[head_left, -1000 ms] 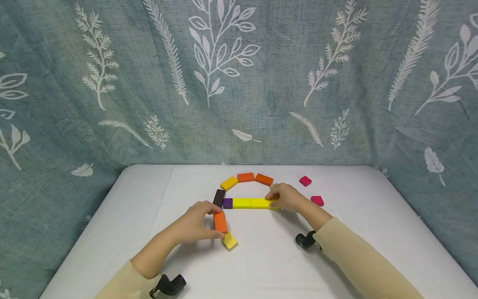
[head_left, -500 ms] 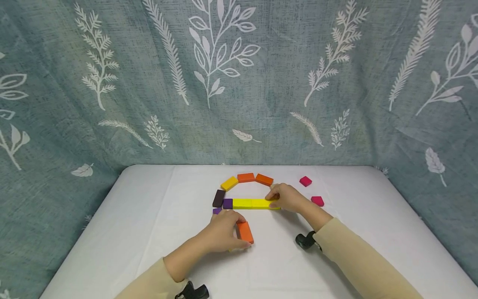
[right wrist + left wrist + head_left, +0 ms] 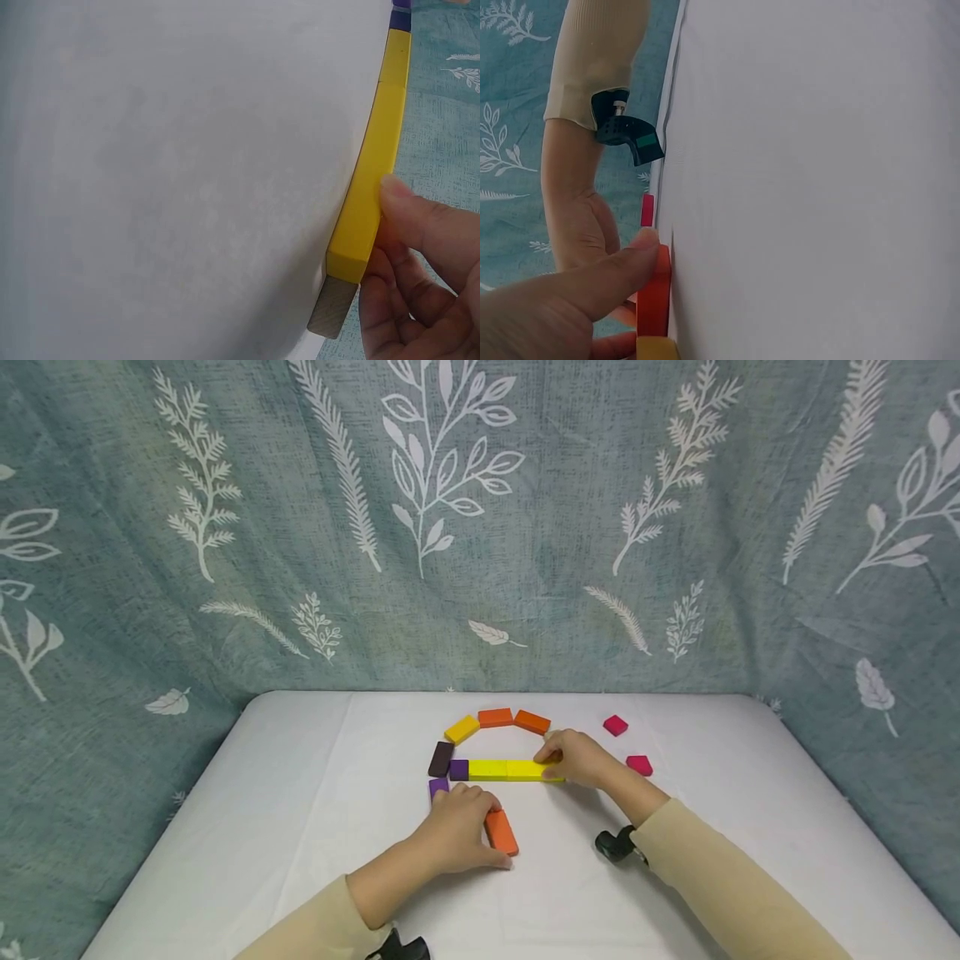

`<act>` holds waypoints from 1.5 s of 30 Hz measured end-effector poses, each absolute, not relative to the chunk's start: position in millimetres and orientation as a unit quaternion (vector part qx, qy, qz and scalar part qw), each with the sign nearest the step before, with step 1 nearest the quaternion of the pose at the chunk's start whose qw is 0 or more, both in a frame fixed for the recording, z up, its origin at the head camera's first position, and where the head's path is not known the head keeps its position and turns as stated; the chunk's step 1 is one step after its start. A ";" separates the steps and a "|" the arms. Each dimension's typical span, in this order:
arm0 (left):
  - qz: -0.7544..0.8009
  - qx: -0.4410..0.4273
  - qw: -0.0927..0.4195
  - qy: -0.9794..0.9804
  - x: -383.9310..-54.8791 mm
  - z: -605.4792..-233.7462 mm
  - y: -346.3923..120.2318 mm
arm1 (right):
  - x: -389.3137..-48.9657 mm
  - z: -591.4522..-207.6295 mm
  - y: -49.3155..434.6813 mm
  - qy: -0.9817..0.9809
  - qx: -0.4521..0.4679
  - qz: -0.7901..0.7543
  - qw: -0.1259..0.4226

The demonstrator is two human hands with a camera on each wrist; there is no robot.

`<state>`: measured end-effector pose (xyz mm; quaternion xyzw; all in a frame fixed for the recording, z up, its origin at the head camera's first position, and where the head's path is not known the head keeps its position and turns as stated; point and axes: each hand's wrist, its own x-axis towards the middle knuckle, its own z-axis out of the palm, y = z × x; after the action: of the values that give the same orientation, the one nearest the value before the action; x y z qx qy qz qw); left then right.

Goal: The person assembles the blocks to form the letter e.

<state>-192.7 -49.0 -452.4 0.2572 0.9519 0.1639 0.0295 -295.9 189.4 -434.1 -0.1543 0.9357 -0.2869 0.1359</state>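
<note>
My left hand (image 3: 455,833) holds an orange block (image 3: 501,832) by its two ends, thumb at the near end, just above or on the table. In the left wrist view a yellow block (image 3: 657,349) sits against the orange block's near side; the hand hides it in the head view. My right hand (image 3: 577,757) pinches the right end of a row of yellow blocks (image 3: 487,770), its thumb on the last yellow block (image 3: 364,187). A wood-coloured piece (image 3: 334,306) adjoins that end. A purple block (image 3: 459,770) forms the row's left end.
Dark brown (image 3: 441,759), yellow (image 3: 462,729) and orange blocks (image 3: 495,718) curve in an arc above the row. Another purple block (image 3: 438,787) lies below it, partly behind the left hand. Two crimson blocks (image 3: 616,725) lie at the right on the white table (image 3: 300,827).
My left hand has moved right and slightly nearer with the orange block, away from the left end of the row, uncovering the lower purple block. My right hand has stayed put.
</note>
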 end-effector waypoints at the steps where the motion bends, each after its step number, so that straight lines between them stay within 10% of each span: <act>1: 0.161 0.257 0.029 0.953 -192.9 -452.5 -47.8 | -295.6 -433.9 189.7 0.936 -0.154 -0.286 0.136; 45: 0.220 0.350 0.099 0.905 -199.5 -451.0 -61.3 | -296.8 -434.8 190.6 0.934 -0.163 -0.289 0.129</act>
<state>-199.5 -61.3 -451.0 0.3503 0.9050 0.2200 0.0989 -296.8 190.6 -434.8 -0.1628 0.9345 -0.2894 0.1287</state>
